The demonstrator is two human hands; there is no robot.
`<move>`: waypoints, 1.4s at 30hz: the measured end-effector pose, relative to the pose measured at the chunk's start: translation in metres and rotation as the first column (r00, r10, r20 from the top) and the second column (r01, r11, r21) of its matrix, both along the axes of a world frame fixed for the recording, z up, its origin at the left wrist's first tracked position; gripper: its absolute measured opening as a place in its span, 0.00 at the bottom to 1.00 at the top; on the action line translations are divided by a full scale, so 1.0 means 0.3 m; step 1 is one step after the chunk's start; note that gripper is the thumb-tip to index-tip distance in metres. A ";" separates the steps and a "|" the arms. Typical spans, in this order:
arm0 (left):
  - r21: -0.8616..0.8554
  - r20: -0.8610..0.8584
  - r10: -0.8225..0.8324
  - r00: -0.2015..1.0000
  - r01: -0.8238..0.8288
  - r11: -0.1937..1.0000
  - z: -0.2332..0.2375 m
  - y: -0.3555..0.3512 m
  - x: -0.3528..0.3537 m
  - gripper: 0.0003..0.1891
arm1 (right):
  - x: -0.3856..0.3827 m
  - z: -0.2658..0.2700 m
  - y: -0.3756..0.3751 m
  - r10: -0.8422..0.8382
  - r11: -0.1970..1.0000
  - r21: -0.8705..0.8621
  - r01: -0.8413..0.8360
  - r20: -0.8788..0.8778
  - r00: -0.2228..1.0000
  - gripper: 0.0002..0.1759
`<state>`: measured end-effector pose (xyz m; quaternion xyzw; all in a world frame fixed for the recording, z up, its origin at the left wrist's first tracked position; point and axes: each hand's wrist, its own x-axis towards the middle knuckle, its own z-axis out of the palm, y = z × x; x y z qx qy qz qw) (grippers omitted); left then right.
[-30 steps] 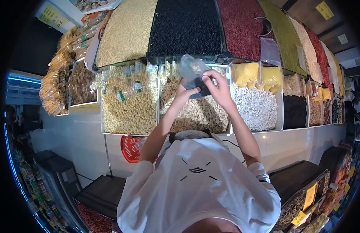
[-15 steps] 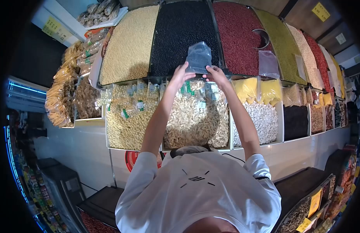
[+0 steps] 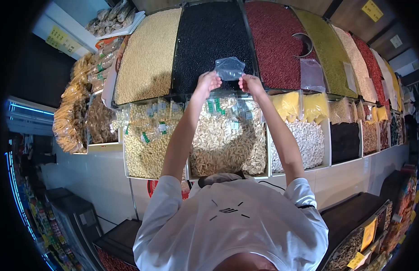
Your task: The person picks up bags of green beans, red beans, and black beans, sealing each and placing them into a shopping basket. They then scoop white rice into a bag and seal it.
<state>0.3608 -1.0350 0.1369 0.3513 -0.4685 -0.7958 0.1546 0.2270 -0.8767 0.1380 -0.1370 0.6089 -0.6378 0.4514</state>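
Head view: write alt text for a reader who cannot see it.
A person's left hand and right hand hold a clear plastic bag between them over a bin of black beans. Bins of tan beans and red beans flank it; trays of pale nuts sit nearer the person.

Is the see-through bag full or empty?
Empty, it seems: the small clear plastic bag is thin and crumpled between the left hand and right hand, with only the bin of black beans showing through.
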 end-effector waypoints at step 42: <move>-0.616 0.749 0.513 0.419 0.155 0.772 -0.505 1.309 1.469 0.09 | 0.865 -0.232 0.705 0.786 0.618 0.091 -0.781 -0.110 0.609 0.10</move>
